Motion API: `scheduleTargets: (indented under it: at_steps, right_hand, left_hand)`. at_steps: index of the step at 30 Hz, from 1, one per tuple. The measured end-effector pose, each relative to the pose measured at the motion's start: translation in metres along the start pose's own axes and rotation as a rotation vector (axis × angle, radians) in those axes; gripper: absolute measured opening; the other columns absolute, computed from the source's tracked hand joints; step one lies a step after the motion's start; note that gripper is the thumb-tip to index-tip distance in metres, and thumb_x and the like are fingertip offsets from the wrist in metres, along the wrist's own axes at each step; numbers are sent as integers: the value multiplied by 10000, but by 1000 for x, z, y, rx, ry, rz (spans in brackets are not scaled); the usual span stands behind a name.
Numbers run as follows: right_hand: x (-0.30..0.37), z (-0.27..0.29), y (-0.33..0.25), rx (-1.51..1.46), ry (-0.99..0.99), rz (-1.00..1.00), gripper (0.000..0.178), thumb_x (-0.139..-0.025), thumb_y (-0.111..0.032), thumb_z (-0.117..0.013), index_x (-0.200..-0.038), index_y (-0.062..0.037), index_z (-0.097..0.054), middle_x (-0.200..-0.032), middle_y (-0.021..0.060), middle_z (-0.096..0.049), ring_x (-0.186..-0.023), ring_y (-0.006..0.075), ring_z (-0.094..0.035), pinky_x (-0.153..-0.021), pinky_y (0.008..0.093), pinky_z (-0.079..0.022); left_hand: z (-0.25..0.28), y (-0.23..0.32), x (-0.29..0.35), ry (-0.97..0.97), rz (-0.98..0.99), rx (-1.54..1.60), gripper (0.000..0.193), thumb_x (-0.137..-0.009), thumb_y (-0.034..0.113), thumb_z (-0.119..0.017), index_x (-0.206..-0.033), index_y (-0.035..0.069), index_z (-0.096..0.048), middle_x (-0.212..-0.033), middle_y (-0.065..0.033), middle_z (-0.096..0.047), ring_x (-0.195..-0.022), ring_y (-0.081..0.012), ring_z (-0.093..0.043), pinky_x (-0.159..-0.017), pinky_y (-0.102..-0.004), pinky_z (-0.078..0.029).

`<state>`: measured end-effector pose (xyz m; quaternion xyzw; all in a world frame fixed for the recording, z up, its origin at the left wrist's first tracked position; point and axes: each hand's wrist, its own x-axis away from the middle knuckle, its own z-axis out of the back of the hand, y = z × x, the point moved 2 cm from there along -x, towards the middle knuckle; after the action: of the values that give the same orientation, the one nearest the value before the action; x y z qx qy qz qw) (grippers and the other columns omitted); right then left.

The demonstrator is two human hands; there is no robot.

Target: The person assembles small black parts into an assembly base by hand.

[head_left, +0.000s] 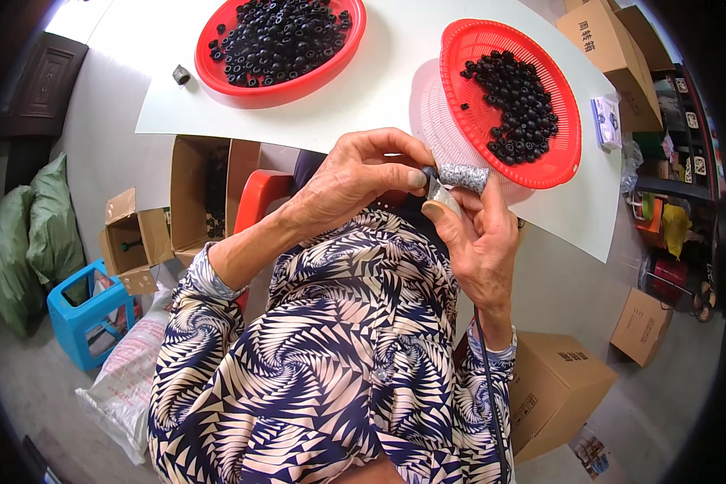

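My left hand (363, 173) is closed, pinching a small round black part (429, 172) between thumb and forefinger, just past the near edge of the white table. My right hand (484, 242) is closed around a small pale, pointed tool (442, 195). Its tip meets or nearly meets the black part; its exact kind I cannot make out. A grey speckled sleeve (464, 177) covers my right forefinger. Beyond my hands, a red plastic basket (570, 121) holds many similar black parts (520, 101). A red basin (278, 95) at the far left holds a larger heap (278, 40).
The white table (387, 89) carries a small grey tube (181, 75) and a small box (606, 123). Cardboard boxes (561, 387) stand on the floor at both sides. A blue stool (85, 323), white sack (133, 367) and green sacks (52, 218) are at left; shelves (678, 189) at right.
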<state>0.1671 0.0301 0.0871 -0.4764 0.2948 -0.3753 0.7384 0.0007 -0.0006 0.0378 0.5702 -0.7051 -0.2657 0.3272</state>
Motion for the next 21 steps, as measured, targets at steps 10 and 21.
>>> scheduleTargets:
  at_steps: [10,21]
  right_hand:
    - [-1,0,3,32,-4,18,331,-829,-171,-703,-909,36,-457,-768,175,-653,-666,245,-661,-595,331,-489]
    - [-2,0,7,-5,-11,43,317,-832,-149,-690,-886,40,-442,-752,196,-649,-668,272,-669,-579,348,-490]
  left_hand:
    - [2,-1,-1,-12,-20,-26,175,-788,-32,-628,-963,-18,-637,-1033,-83,-577,-938,-136,-570,-853,-264,-485]
    - [4,-3,-3,-44,-47,11,175,-793,-30,-638,-967,-15,-640,-1028,-89,-573,-929,-140,-567,-819,-252,-492]
